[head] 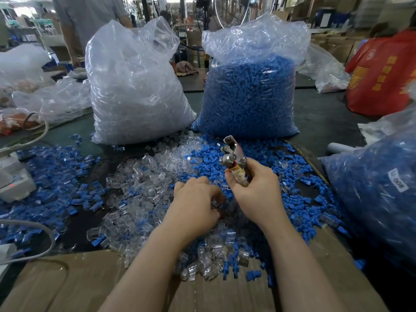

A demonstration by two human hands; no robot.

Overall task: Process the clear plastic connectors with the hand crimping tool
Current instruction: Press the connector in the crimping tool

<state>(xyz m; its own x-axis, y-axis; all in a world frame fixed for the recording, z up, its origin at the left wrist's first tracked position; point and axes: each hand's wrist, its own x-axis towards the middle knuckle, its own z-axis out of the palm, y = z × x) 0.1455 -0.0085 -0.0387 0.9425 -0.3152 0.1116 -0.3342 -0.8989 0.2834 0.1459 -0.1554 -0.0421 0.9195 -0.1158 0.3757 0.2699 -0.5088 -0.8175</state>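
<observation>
right hand (254, 183) gripping crimping tool (234, 157), loose connectors (144, 174)

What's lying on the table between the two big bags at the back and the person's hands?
In the head view, a loose mixed heap of clear plastic connectors and small blue parts covers the table between the clear bag, the blue bag and the hands.

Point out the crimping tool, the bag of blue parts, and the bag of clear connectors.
crimping tool (233, 154), head view, metal head.
bag of blue parts (247, 97), head view, front face.
bag of clear connectors (135, 91), head view, front face.
</observation>
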